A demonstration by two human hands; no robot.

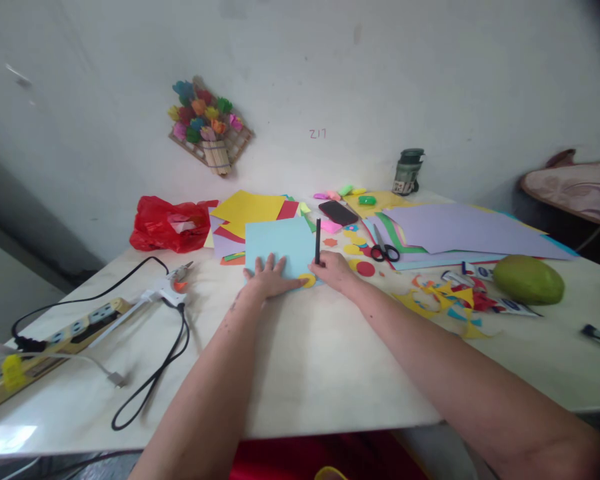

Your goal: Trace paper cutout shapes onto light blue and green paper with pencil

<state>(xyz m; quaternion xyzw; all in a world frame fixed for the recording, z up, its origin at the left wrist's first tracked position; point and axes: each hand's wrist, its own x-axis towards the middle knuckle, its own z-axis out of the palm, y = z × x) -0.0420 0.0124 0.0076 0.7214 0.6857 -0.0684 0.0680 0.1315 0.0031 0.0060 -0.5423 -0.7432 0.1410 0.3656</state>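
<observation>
A light blue sheet of paper (280, 240) lies on the table before me. My left hand (270, 279) rests flat on its lower edge with fingers spread. The left thumb presses on a small yellow paper circle (309, 280) at the sheet's lower right corner. My right hand (334, 268) grips a black pencil-like stick (318, 241), held upright beside the sheet's right edge; its lower tip is hidden by the fingers. Just right of that hand lies a red paper circle (365, 269). Scissors with black handles (385, 252) lie farther right.
Yellow scraps (430, 300), glue tubes and a green fruit (529, 280) lie at right, below large purple sheets (470, 227). A phone (338, 213) and a bottle (408, 172) stand behind. At left are a red bag (173, 223), a glue gun (173, 288) and a power strip (80, 328).
</observation>
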